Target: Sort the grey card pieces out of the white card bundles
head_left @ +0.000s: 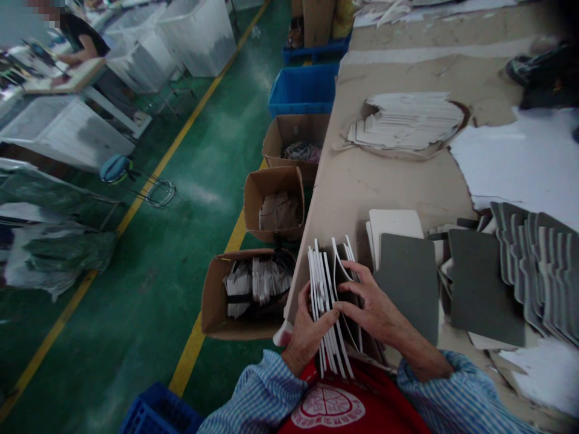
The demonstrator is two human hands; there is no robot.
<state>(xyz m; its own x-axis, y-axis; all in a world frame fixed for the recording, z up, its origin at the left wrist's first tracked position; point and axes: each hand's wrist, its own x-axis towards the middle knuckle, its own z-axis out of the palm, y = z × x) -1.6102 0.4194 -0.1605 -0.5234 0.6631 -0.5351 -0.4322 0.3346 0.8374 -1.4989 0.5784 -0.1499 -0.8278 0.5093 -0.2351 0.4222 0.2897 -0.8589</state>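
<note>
A stack of thin white-edged sheets (pixel 326 301) stands on edge at the table's near left side, close to my body. My left hand (pixel 310 325) is wrapped round the left part of this stack. Fingers of my right hand (pixel 368 301) are among the sheets on the right, where a gap parts some of them from the rest; its thumb is near my left thumb. Just right of my right hand lie dark grey panels (pixel 409 277), with a cream panel (pixel 398 223) partly under them. The undersides of the held sheets are hidden.
More grey panels (pixel 486 283) and a fanned stack of grey pieces (pixel 547 259) lie to the right. Farther back is a pile of white pieces (pixel 407 123). Cardboard boxes (pixel 212 301) and a blue bin (pixel 307 87) line the table's left edge. A stool (pixel 116 169) and a seated person (pixel 84 39) are beyond.
</note>
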